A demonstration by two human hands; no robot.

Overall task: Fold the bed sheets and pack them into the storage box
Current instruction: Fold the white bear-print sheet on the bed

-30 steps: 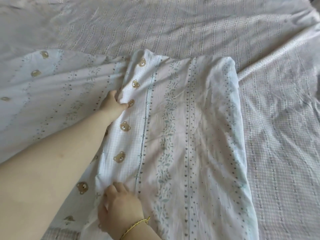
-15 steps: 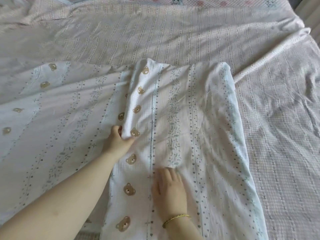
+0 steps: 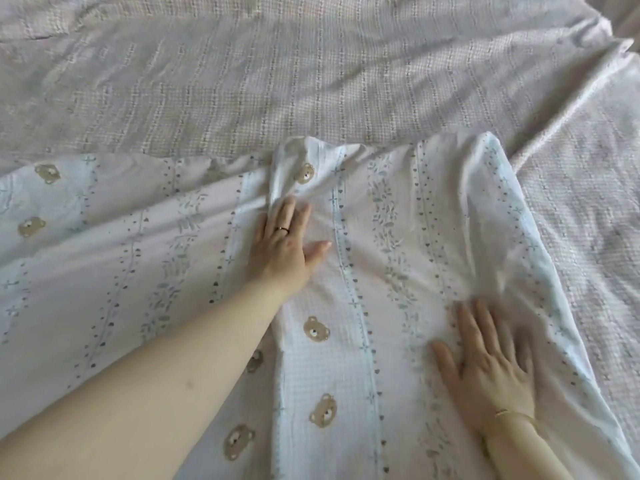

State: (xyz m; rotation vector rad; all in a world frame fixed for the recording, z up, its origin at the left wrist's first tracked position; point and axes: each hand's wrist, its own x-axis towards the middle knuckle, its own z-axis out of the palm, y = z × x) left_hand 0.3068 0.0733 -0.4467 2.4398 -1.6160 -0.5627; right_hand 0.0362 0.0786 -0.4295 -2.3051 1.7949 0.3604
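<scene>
Bear-print sheet [image 3: 381, 271] lies partly folded on the checked bed cover [image 3: 311, 81]. Left hand [image 3: 280, 247] and right hand [image 3: 485, 365] both flat, fingers spread, pressing the folded layer; neither grips.

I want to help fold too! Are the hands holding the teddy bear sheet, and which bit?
Nothing is gripped. The left hand and right hand both lie flat and open on the folded bear sheet, pressing it.

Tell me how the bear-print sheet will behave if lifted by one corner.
Probably floppy: the bear-print sheet bunches into soft wrinkles by the left hand. Likely light and thin, draping flat under the right hand. The fold may slide open.
</scene>
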